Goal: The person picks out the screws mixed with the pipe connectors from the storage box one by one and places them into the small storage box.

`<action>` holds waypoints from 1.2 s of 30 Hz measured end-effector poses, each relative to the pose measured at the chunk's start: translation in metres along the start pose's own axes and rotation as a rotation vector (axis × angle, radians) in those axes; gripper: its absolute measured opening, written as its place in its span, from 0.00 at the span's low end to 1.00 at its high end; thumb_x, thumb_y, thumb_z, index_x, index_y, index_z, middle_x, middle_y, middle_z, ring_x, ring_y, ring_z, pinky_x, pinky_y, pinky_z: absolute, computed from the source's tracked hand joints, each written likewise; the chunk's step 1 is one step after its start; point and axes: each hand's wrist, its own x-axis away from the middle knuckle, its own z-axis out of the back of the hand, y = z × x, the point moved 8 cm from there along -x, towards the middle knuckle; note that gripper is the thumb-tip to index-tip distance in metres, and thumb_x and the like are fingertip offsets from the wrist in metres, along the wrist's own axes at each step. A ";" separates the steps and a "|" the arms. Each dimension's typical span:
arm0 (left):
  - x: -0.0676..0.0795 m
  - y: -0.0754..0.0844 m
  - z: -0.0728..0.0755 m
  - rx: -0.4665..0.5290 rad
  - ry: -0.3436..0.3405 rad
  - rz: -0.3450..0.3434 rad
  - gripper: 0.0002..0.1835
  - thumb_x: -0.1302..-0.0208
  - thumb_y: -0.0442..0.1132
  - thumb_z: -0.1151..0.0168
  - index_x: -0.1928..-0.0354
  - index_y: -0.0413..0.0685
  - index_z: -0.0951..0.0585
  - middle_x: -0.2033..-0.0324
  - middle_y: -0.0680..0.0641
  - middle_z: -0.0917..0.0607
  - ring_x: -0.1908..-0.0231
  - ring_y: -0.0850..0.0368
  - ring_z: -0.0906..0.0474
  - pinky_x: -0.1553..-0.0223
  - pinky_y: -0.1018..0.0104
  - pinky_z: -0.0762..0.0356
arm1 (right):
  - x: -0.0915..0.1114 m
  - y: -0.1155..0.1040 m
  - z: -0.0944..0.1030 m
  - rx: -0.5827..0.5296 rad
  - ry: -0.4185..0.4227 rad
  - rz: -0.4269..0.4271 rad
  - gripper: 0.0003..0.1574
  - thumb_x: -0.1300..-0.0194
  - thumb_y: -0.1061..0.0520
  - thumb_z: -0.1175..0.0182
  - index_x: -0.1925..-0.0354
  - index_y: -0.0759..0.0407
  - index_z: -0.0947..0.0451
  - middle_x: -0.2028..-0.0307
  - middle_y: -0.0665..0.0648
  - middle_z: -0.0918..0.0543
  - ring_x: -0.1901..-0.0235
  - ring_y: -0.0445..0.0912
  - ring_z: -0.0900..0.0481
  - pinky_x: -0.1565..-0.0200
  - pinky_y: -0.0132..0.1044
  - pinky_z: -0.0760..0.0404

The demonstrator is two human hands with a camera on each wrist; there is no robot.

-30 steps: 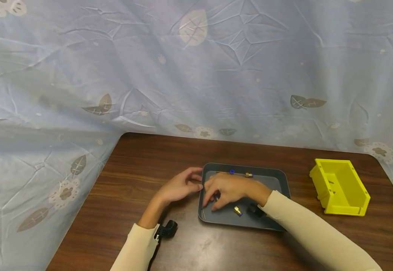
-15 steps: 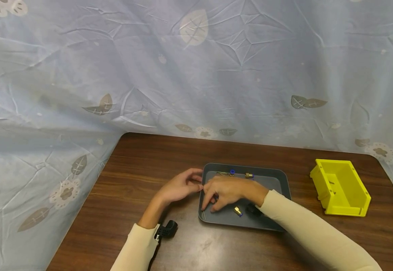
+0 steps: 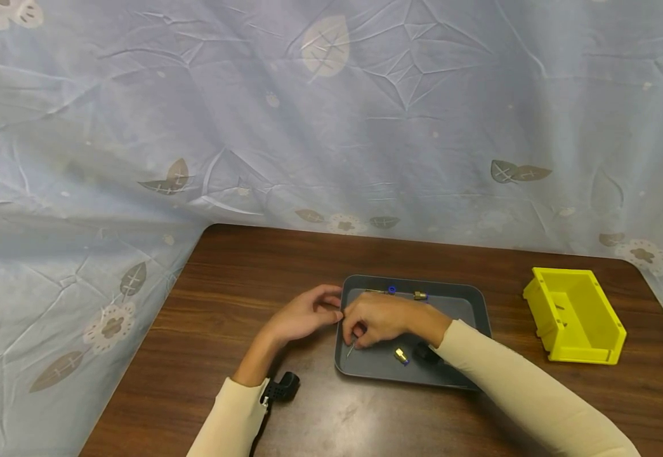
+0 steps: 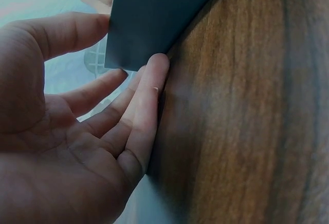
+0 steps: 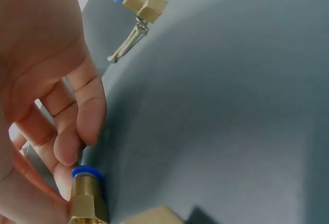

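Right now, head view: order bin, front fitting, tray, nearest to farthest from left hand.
1. Tray: its left rim is right at the left hand.
2. Front fitting: inside the tray, toward its front edge.
3. Bin: far right, beyond the tray.

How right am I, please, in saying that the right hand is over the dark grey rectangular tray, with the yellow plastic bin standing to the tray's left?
The side is wrong: the head view shows the yellow plastic bin standing to the right of the dark grey rectangular tray, not its left. The right hand is indeed over the tray.
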 end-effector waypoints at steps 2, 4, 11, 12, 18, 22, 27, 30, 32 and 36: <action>-0.001 0.000 0.000 0.000 0.003 -0.001 0.33 0.26 0.43 0.33 0.22 0.41 0.25 0.39 0.41 0.13 0.44 0.49 0.15 0.40 0.49 0.21 | 0.001 0.001 0.001 0.002 0.006 -0.002 0.07 0.37 0.63 0.20 0.64 0.55 0.09 0.67 0.47 0.17 0.66 0.35 0.21 0.60 0.27 0.22; -0.002 -0.001 0.000 -0.001 0.005 -0.007 0.33 0.26 0.42 0.33 0.23 0.40 0.25 0.40 0.40 0.13 0.45 0.49 0.15 0.41 0.50 0.20 | 0.001 0.003 0.001 0.008 0.015 -0.002 0.08 0.37 0.63 0.20 0.66 0.54 0.11 0.68 0.46 0.18 0.67 0.35 0.21 0.60 0.27 0.22; -0.002 0.000 -0.001 -0.005 0.006 -0.011 0.32 0.27 0.41 0.34 0.24 0.40 0.24 0.41 0.42 0.13 0.44 0.50 0.15 0.40 0.51 0.21 | 0.003 0.009 0.000 0.016 0.015 -0.025 0.10 0.36 0.63 0.23 0.69 0.52 0.13 0.69 0.43 0.20 0.69 0.31 0.23 0.62 0.26 0.22; -0.002 0.000 -0.001 -0.004 0.004 -0.013 0.32 0.27 0.41 0.34 0.24 0.40 0.24 0.41 0.41 0.13 0.44 0.50 0.15 0.40 0.51 0.21 | 0.003 0.009 0.001 0.006 0.013 -0.032 0.10 0.35 0.63 0.23 0.69 0.51 0.13 0.69 0.43 0.20 0.69 0.31 0.24 0.63 0.26 0.22; -0.001 0.000 -0.001 -0.001 0.004 -0.014 0.31 0.27 0.41 0.34 0.24 0.39 0.24 0.41 0.41 0.13 0.44 0.49 0.15 0.39 0.50 0.20 | 0.007 0.015 0.002 -0.040 0.026 -0.087 0.12 0.37 0.65 0.25 0.69 0.48 0.15 0.70 0.39 0.21 0.70 0.30 0.24 0.65 0.28 0.21; -0.001 -0.001 -0.001 0.006 0.005 -0.010 0.31 0.27 0.41 0.35 0.25 0.38 0.24 0.41 0.41 0.13 0.44 0.49 0.15 0.39 0.50 0.20 | 0.010 0.018 0.007 -0.050 0.068 -0.110 0.14 0.38 0.65 0.26 0.69 0.45 0.16 0.73 0.37 0.21 0.72 0.31 0.24 0.67 0.28 0.22; -0.001 -0.001 -0.001 0.006 0.008 -0.008 0.31 0.27 0.41 0.34 0.25 0.37 0.24 0.41 0.41 0.13 0.44 0.49 0.15 0.40 0.51 0.20 | 0.015 0.020 0.012 -0.066 0.113 -0.108 0.14 0.38 0.65 0.26 0.68 0.46 0.17 0.74 0.37 0.21 0.74 0.31 0.24 0.69 0.28 0.23; -0.001 -0.001 -0.001 0.005 0.009 -0.005 0.31 0.27 0.41 0.34 0.25 0.37 0.24 0.40 0.40 0.13 0.44 0.49 0.15 0.40 0.51 0.20 | 0.016 0.020 0.013 -0.073 0.124 -0.104 0.13 0.39 0.65 0.27 0.69 0.46 0.16 0.74 0.38 0.21 0.74 0.31 0.25 0.69 0.28 0.24; -0.001 -0.001 -0.001 0.007 0.009 -0.002 0.31 0.27 0.40 0.34 0.25 0.37 0.24 0.40 0.40 0.13 0.44 0.49 0.15 0.40 0.52 0.20 | 0.017 0.021 0.013 -0.080 0.128 -0.104 0.13 0.40 0.65 0.27 0.69 0.46 0.17 0.74 0.37 0.22 0.74 0.31 0.25 0.69 0.28 0.24; -0.002 -0.002 -0.001 0.014 0.010 -0.009 0.31 0.27 0.40 0.34 0.26 0.36 0.23 0.41 0.39 0.13 0.45 0.49 0.15 0.41 0.53 0.20 | 0.020 0.022 0.014 -0.090 0.142 -0.102 0.12 0.41 0.64 0.28 0.70 0.46 0.17 0.74 0.38 0.22 0.74 0.31 0.25 0.69 0.28 0.25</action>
